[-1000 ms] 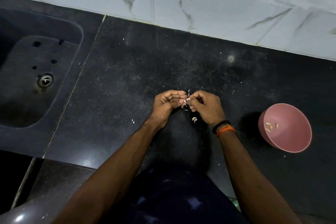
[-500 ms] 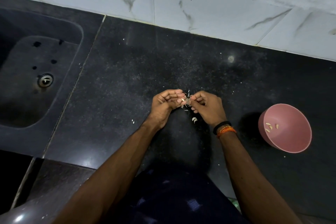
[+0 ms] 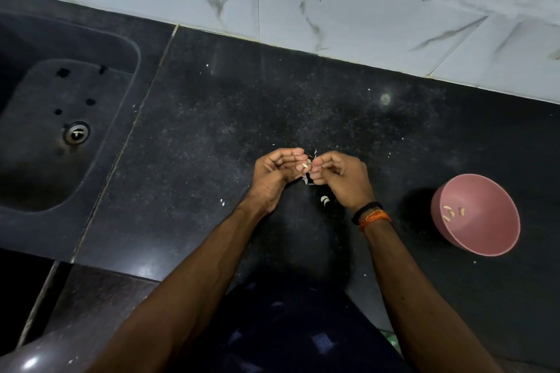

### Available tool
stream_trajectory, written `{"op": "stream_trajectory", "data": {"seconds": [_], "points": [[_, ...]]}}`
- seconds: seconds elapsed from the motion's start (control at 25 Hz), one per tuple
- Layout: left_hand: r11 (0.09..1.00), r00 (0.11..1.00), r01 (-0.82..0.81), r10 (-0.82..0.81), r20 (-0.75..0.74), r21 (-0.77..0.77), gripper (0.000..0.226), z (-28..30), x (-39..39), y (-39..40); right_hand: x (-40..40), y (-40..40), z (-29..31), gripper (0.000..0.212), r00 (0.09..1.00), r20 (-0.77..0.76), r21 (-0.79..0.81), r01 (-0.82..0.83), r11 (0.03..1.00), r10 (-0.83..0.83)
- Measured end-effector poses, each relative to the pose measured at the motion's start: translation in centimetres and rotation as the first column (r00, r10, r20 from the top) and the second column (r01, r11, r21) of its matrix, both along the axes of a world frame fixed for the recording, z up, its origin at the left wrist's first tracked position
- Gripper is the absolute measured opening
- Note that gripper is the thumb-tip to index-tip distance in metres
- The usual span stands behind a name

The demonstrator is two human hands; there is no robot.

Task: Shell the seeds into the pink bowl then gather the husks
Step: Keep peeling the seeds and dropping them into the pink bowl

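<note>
Over the middle of the black speckled stone bench (image 3: 230,136), the left hand (image 3: 274,174) and right hand (image 3: 341,177) meet fingertip to fingertip, curled fingers of both pinching a small pale seed (image 3: 306,164). Pale husk bits (image 3: 325,200) lie on the bench just beneath. The round pink plastic bowl (image 3: 497,239), holding a few shelled kernels (image 3: 452,211), sits near the bench's right edge, well apart from the hands.
</note>
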State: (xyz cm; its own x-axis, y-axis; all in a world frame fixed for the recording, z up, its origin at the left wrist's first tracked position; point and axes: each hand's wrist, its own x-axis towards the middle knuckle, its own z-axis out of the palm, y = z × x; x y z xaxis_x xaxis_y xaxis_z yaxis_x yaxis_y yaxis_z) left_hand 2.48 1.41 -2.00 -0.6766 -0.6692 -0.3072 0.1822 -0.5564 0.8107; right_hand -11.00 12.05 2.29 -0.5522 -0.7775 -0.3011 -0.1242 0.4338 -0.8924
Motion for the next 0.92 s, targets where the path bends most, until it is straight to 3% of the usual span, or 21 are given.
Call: {"op": "stream_trajectory", "data": {"seconds": [0.16,0.36,0.56,0.68,0.8,0.92], "points": [[1.0,1.0,-0.015,0.016,-0.002,0.02,0.037,0.0,-0.2,0.1,-0.4,0.1,0.1,0.035,0.997,0.054,0.003,0.046,0.999,-0.046],[1.0,1.0,-0.015,0.015,0.015,0.003,0.032,-0.1,-0.3,0.3,-0.8,0.4,-0.1,0.03,0.957,-0.267,-0.01,-0.122,0.992,0.115],[0.998,0.995,0.001,0.005,0.102,-0.068,0.026,0.2,-0.7,0.4,-0.7,0.4,-0.1,0.03,0.922,-0.347,0.001,-0.183,0.983,0.172],[0.998,0.995,0.025,-0.019,0.1,-0.064,0.022,0.8,-1.2,0.5,-0.8,0.6,-0.1,0.019,0.903,-0.416,-0.044,-0.136,0.99,0.105],[0.999,0.993,0.029,-0.025,0.114,-0.035,0.018,1.6,-2.2,0.2,-0.9,0.7,-0.1,0.013,0.959,-0.282,-0.097,0.01,0.995,-0.037],[0.996,0.982,0.054,-0.04,0.187,-0.066,0.019,2.6,-3.6,-0.1,-0.9,0.8,0.3,0.014,0.958,0.164,-0.115,0.253,0.96,-0.233]]}}
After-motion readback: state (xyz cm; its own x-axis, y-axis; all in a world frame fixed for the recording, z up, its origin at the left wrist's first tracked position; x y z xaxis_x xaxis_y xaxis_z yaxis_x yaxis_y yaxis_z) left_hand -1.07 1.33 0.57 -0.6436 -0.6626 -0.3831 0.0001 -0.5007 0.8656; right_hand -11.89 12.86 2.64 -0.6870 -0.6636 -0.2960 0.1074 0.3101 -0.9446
